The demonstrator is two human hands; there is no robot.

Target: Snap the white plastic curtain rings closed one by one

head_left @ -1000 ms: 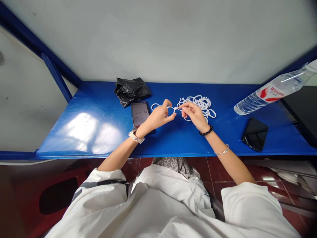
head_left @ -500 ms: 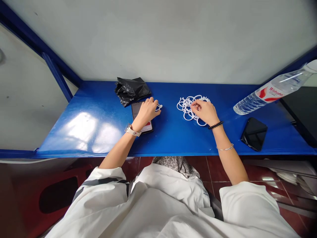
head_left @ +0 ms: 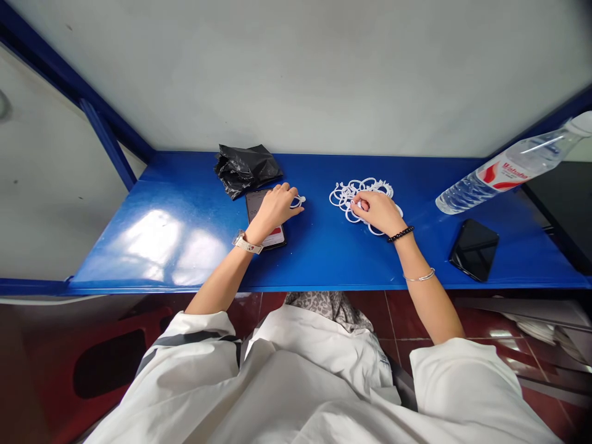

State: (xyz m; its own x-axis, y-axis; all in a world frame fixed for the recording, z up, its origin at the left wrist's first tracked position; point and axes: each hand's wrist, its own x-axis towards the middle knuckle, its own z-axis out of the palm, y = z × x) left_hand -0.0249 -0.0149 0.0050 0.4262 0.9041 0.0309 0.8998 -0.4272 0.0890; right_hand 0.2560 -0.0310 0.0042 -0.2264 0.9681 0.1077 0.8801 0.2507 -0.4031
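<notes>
A pile of thin white cord loops (head_left: 342,196) with knotted ends lies on the blue tabletop. My right hand (head_left: 380,209) is over the near part of the pile, thumb and fingers pinched together on one of the white loops, mostly hidden by the hand. To the left, my left hand (head_left: 277,205) rests above a phone (head_left: 279,239) with a lit screen, covering much of it. From between its thumb and fingers a single white cord loop (head_left: 299,201) pokes out on the right.
A crumpled black plastic bag (head_left: 247,169) lies behind the lit phone. On the right are a clear water bottle (head_left: 504,169) with a red label and a dark phone (head_left: 475,250). Beyond the blue tabletop (head_left: 185,185) rises a grey wall.
My right hand has shifted slightly left and toward me over the pile, with its fingers closed on a white loop. My left hand has barely moved.
</notes>
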